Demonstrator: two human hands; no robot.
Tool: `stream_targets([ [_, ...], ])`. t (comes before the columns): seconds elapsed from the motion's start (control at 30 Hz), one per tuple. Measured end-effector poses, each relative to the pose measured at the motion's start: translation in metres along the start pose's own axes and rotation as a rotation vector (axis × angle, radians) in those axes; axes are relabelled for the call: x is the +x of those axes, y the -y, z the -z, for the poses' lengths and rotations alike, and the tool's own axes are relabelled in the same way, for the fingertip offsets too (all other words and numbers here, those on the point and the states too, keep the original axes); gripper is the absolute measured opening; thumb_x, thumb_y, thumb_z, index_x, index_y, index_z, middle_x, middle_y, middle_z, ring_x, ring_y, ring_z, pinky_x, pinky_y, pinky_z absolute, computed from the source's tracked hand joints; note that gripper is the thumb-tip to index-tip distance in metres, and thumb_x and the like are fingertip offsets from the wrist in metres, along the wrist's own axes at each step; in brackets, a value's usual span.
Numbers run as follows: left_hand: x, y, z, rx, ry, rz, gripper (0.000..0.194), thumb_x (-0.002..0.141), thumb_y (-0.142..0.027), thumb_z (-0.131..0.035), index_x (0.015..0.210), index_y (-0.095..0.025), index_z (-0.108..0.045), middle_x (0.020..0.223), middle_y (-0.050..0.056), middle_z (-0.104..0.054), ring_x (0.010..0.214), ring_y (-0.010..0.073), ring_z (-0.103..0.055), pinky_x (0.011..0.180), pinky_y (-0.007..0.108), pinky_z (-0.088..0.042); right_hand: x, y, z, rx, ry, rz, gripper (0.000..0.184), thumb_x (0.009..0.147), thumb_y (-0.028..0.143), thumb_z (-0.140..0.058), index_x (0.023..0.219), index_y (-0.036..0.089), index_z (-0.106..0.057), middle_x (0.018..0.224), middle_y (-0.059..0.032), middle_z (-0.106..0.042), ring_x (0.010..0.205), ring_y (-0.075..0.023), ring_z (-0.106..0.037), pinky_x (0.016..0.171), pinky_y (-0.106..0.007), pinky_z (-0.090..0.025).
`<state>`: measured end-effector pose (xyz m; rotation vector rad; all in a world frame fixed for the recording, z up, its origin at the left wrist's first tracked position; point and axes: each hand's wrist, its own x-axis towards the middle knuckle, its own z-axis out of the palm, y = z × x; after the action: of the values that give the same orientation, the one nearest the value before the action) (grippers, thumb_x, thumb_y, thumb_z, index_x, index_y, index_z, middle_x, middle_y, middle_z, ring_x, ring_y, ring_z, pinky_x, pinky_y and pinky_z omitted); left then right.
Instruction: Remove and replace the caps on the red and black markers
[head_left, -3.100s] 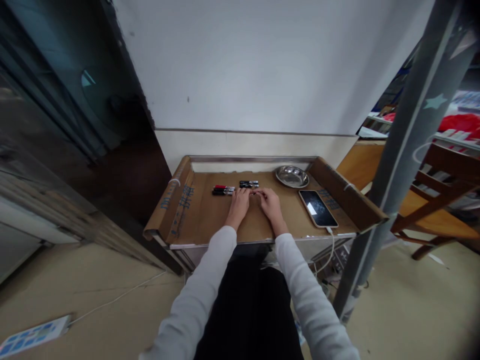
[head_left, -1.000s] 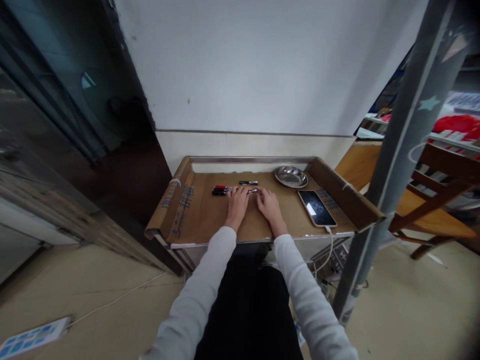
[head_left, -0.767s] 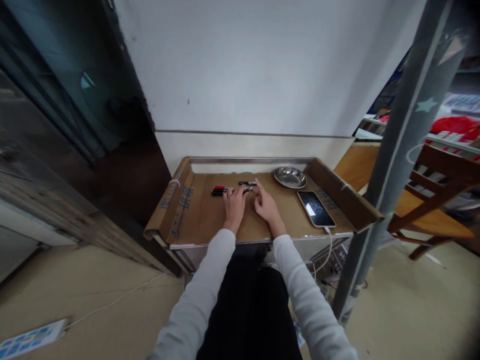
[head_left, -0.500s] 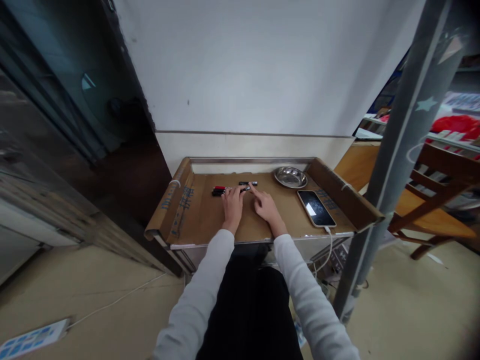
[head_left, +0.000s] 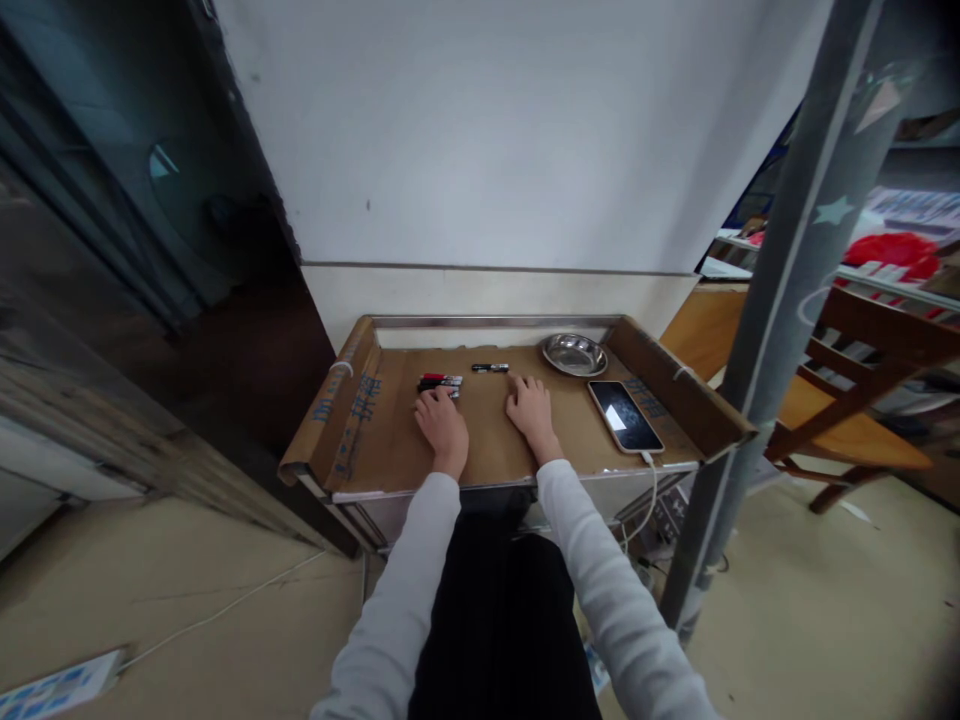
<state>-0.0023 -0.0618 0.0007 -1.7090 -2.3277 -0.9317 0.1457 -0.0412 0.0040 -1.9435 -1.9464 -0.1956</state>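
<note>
From where I stood, the black marker (head_left: 490, 368) lay on the table (head_left: 486, 440), its long axis running left to right, just beyond and to the left of the right hand (head_left: 531, 408), the nearer one, whose fingers were loosely apart with nothing visible between them. The left hand (head_left: 442, 428) reached the other markers' (head_left: 440, 381) near side; whether it gripped one, I couldn't tell

Passable over bare cardboard (head_left: 489, 435) between left hand (head_left: 442, 425) and right hand (head_left: 532, 412). Obstructed farther back by lone black marker (head_left: 490, 368), leftward by grouped markers (head_left: 440, 379), rightward by phone (head_left: 625, 418) and steel bowl (head_left: 575, 355). Bounded by raised cardboard sides (head_left: 675, 392).
</note>
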Motion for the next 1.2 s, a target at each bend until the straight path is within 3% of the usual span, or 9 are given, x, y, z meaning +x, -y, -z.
stream_targets([
  [0.3,0.007,-0.009,-0.008,-0.025,0.033,-0.06,0.031,0.083,-0.008,-0.033,0.109,-0.012,-0.048,0.113,0.017,-0.046,0.101,0.0262,-0.048,0.084,0.038,-0.039,0.017,-0.003,-0.002,-0.048,0.02,0.016,0.044,0.086,0.026,-0.04,0.13,0.031,-0.044,0.109,-0.0115,-0.049,0.098,-0.0246,-0.044,0.079,-0.034,-0.035],
  [0.5,0.008,-0.029,-0.011,-0.045,0.073,-0.382,0.029,0.086,-0.012,-0.032,0.106,-0.016,-0.051,0.108,0.012,-0.052,0.101,0.0243,-0.048,0.087,0.036,-0.036,0.018,-0.006,-0.004,-0.004,0.001,0.04,0.036,0.085,0.024,-0.041,0.119,0.027,-0.054,0.107,-0.011,-0.05,0.099,-0.0237,-0.044,0.081,-0.033,-0.035],
  [0.6,0.017,-0.044,-0.019,-0.03,0.09,-0.465,0.029,0.087,-0.013,-0.031,0.106,-0.016,-0.053,0.104,0.012,-0.056,0.1,0.0241,-0.049,0.087,0.037,-0.035,0.018,-0.007,-0.004,0.01,-0.023,0.038,0.033,0.084,0.019,-0.041,0.113,0.021,-0.056,0.106,-0.0113,-0.052,0.098,-0.0232,-0.044,0.082,-0.032,-0.034],
  [0.73,0.029,-0.056,-0.035,0.011,0.104,-0.425,0.03,0.085,-0.012,-0.033,0.107,-0.013,-0.053,0.104,0.013,-0.057,0.101,0.0244,-0.049,0.087,0.038,-0.035,0.018,-0.008,-0.004,0.015,-0.035,0.02,0.032,0.084,0.017,-0.04,0.112,0.018,-0.055,0.105,-0.0119,-0.052,0.098,-0.0228,-0.045,0.083,-0.032,-0.033],
  [0.9,0.034,-0.055,-0.046,0.032,0.104,-0.423,0.028,0.086,-0.013,-0.032,0.102,-0.012,-0.056,0.105,0.014,-0.057,0.1,0.0246,-0.049,0.086,0.039,-0.035,0.018,-0.008,-0.006,0.014,-0.046,0.024,0.035,0.084,0.018,-0.042,0.116,0.02,-0.053,0.106,-0.0117,-0.052,0.099,-0.0233,-0.044,0.083,-0.032,-0.032],
  [1.07,0.033,-0.052,-0.042,0.032,0.119,-0.368,0.027,0.089,-0.019,-0.034,0.101,-0.012,-0.057,0.103,0.014,-0.057,0.1,0.0257,-0.048,0.086,0.04,-0.035,0.018,-0.008,-0.008,0.009,-0.037,0.033,0.03,0.088,0.024,-0.038,0.111,0.021,-0.056,0.105,-0.0115,-0.051,0.098,-0.0231,-0.044,0.082,-0.033,-0.032],
  [1.2,0.028,-0.046,-0.033,0.042,0.051,-0.309,0.029,0.089,-0.027,-0.035,0.1,-0.012,-0.057,0.103,0.014,-0.057,0.101,0.0267,-0.047,0.088,0.042,-0.034,0.018,-0.007,-0.007,0.02,-0.034,0.034,0.029,0.088,0.028,-0.039,0.107,0.021,-0.058,0.104,-0.0108,-0.052,0.098,-0.0228,-0.043,0.082,-0.032,-0.031],
])
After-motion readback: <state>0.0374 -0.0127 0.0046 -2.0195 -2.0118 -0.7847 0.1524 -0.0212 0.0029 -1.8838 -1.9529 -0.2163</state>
